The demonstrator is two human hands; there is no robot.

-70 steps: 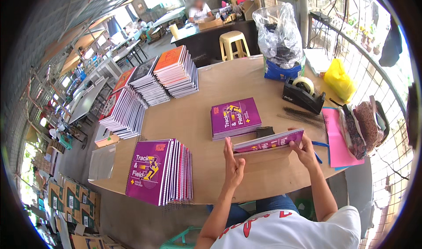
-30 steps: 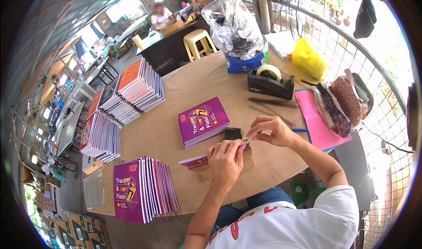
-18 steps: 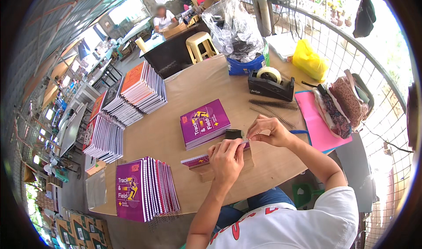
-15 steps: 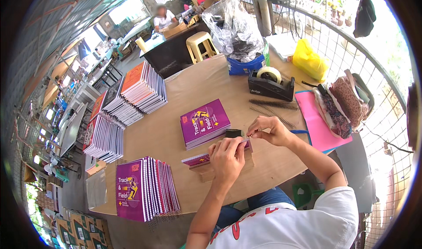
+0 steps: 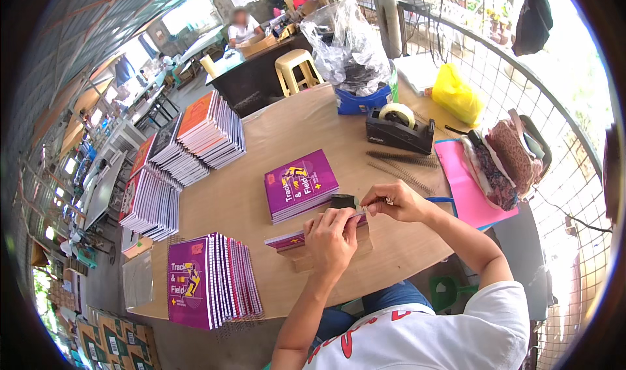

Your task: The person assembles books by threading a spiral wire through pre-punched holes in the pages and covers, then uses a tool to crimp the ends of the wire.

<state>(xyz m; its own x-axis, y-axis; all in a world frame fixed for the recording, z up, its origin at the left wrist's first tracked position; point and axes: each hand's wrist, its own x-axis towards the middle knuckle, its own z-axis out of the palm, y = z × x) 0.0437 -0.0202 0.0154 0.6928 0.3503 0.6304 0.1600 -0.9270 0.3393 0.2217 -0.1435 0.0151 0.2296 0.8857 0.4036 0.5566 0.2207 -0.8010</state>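
Observation:
In front of me a purple notebook [image 5: 287, 241] stands on its edge, leaning against a light brown wooden holder [image 5: 362, 245]. My left hand [image 5: 331, 237] is closed over its upper edge, fingers pressed on the cover. At the right end of that edge, my right hand [image 5: 395, 201] pinches a thin spiral wire coil, mostly hidden by the fingers. Just beyond my hands sits a small black block [image 5: 343, 201]. Behind the upright notebook lies a stack of purple notebooks [image 5: 301, 186].
Coil-bound purple notebooks [image 5: 190, 282] stand at the near left, with more stacks [image 5: 203, 127] behind. Loose spiral coils [image 5: 404, 159], a black tape dispenser [image 5: 399, 132], pink folder [image 5: 464, 184], fabric pouches [image 5: 515, 148] and yellow bag [image 5: 458, 94] lie right. A person sits far back.
My right hand has shifted slightly down and left along the notebook's edge, its fingers turned closer to it. The left hand keeps its hold; the whole view has moved a little.

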